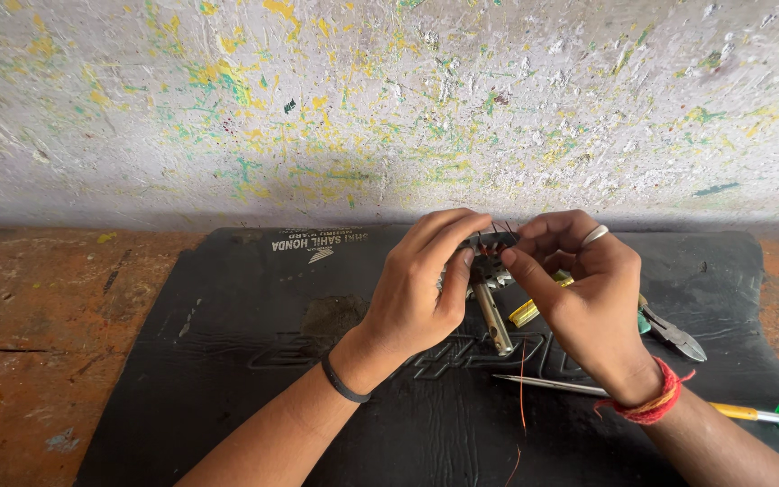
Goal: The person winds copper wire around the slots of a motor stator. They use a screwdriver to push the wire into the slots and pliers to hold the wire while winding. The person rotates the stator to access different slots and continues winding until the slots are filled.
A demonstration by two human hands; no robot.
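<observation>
Both hands pinch a small motor armature (490,271) at frame centre, above the black mat (227,361): left hand (421,284) and right hand (588,289) closed on its dark slotted core, steel shaft pointing down. Fingers hide its windings; copper wire (523,388) dangles.
</observation>
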